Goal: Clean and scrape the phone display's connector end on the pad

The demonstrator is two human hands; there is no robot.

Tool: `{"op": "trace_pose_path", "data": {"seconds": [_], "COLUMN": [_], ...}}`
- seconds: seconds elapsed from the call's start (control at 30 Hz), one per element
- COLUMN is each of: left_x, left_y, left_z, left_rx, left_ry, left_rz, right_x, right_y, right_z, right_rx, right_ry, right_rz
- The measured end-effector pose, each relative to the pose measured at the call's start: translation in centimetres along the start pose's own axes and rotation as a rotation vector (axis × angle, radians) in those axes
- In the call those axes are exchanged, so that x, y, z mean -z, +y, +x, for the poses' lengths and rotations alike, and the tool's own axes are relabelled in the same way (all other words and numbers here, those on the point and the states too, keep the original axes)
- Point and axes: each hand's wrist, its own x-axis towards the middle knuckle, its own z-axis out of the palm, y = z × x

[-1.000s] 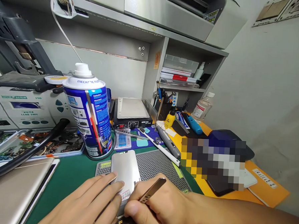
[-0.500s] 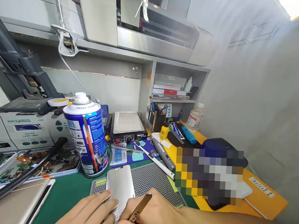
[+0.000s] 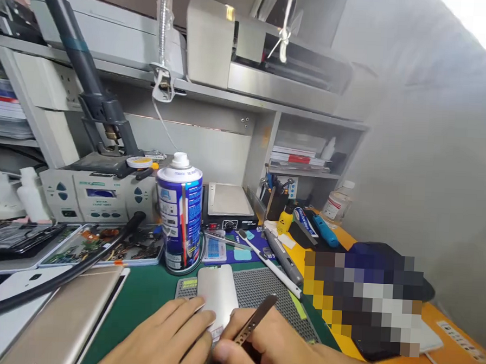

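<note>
A silver, phone-shaped metal piece [image 3: 218, 289] lies on a grey perforated mat [image 3: 270, 290] at the front of the bench. My left hand [image 3: 178, 328] lies flat over its left lower edge, fingers stretched out and fingertips touching it; the thumb is hidden. My right hand [image 3: 267, 341] is closed around metal tweezers [image 3: 256, 321] with holes in the shank, the rear end pointing up and right. Their tips are hidden behind my fingers near the lower end of the silver piece. Small reddish print shows there, too small to read.
A blue spray can [image 3: 178, 216] stands behind my left hand. Left are gold and white phones or tablets [image 3: 73, 303], a black hose [image 3: 96, 256] and a tray of circuit boards [image 3: 105, 242]. A hot plate [image 3: 229, 203], brush [image 3: 271, 265] and grey pen-like tool [image 3: 283, 257] lie beyond the mat.
My view has swung left and tilted a little, so the bench appears further right and more of its left side shows. Both hands stay at the silver piece; the tweezers remain in my right hand.
</note>
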Motion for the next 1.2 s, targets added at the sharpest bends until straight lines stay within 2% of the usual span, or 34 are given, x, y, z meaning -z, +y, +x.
{"op": "trace_pose_path", "data": {"seconds": [0.03,0.1,0.13,0.27,0.43,0.7,1.0,1.2], "left_x": [1.1,3.1,3.9,5.0,4.7,4.6,4.6,4.6], "left_y": [0.2,0.5,0.6,0.3,0.0,0.0,0.0,-0.1], "left_z": [0.5,1.6,2.1,3.1,3.0,2.5,2.6,2.5], "left_rx": [0.037,0.040,0.039,0.022,0.015,0.010,0.002,0.008], "left_ry": [-0.138,-0.282,-0.411,-0.592,-0.600,-0.553,-0.584,-0.553], "left_rz": [-0.017,-0.048,-0.074,-0.129,-0.144,-0.135,-0.153,-0.146], "right_x": [0.2,0.5,0.7,0.6,0.2,0.1,0.1,0.2], "right_y": [-0.8,-1.8,-2.1,-1.7,-1.2,-1.1,-1.1,-0.8], "right_z": [0.1,0.2,0.3,0.5,0.6,1.0,1.1,0.6], "right_rx": [-0.028,-0.066,-0.050,-0.018,0.038,0.087,0.099,0.060], "right_ry": [0.028,0.000,-0.003,0.010,0.048,-0.004,-0.021,-0.049], "right_rz": [-0.009,-0.055,-0.056,-0.070,-0.052,-0.045,-0.042,-0.061]}}
